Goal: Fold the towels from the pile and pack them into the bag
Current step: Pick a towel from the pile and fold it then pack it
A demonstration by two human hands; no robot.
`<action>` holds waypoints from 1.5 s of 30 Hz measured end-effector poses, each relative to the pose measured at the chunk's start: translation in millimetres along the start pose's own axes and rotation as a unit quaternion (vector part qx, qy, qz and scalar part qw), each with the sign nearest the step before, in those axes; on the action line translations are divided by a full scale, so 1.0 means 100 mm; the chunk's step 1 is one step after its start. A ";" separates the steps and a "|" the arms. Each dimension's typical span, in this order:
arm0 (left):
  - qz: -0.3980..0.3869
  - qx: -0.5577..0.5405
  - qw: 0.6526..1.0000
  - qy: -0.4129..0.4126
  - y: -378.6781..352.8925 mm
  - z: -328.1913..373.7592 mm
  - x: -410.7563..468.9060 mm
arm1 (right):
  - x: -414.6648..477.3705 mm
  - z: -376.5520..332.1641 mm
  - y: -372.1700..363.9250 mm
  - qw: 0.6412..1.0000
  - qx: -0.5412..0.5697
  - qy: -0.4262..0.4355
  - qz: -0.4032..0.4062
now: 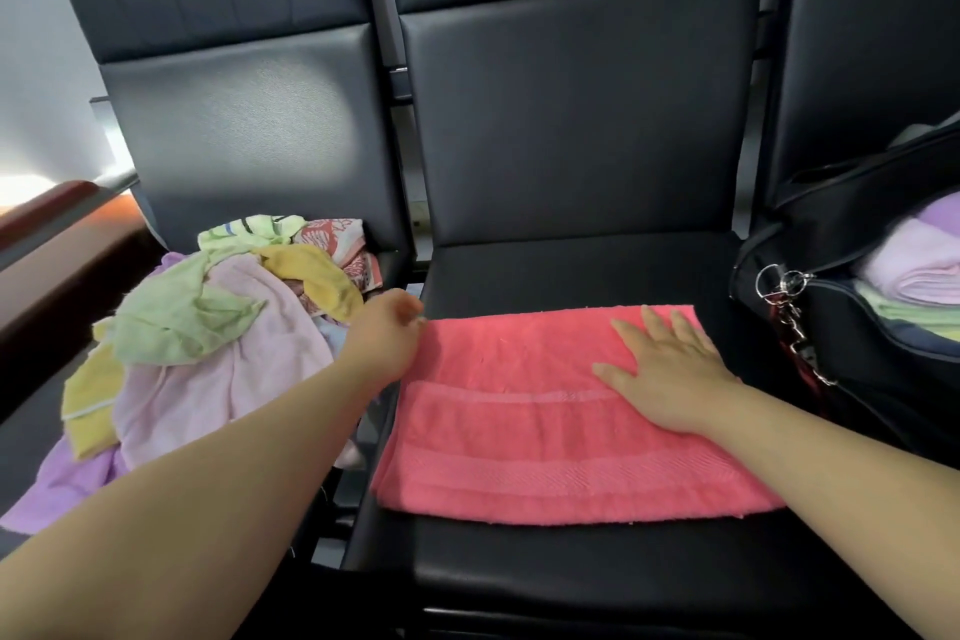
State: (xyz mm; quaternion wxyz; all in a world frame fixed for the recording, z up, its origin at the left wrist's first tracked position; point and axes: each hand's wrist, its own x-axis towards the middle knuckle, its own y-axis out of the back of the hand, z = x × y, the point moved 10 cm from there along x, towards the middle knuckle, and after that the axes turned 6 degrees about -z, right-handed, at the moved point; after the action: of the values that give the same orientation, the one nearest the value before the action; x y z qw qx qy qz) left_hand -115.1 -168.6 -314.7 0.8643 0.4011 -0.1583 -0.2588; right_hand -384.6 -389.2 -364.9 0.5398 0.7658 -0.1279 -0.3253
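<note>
Folding is under way on the pink towel point(519, 431), which lies doubled on the middle seat point(571, 270), between the pile point(218, 327) and the bag point(857, 353). The right hand point(670, 369) lies flat on its right end, fingers straight and spread. The left hand point(384, 333) curls its fingers at the far left corner, pinching it by the look of it. Next, I'd say, that end needs carrying across to the right, edges kept square.

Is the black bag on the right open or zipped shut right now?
Open. The black bag gapes at its mouth, and folded lilac towels and a green towel show inside it.
</note>
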 end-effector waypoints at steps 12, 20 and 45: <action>-0.343 0.124 0.924 -0.116 -0.53 0.34 -0.53 | -0.35 -0.12 0.37 0.989 0.001 0.142 -0.040; -0.337 0.020 0.938 -0.078 -0.37 0.39 -0.63 | -0.42 0.09 0.34 0.990 0.002 0.117 -0.075; 0.039 0.039 0.997 -0.049 0.21 0.49 -0.25 | 0.01 0.47 0.79 0.948 0.244 0.016 0.205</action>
State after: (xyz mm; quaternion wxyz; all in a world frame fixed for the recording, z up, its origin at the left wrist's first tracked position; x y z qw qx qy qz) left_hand -151.8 -172.7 -269.7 0.8487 0.4148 -0.2258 -0.2381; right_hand -401.4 -455.3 -303.4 0.3932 0.8365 -0.3490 -0.1544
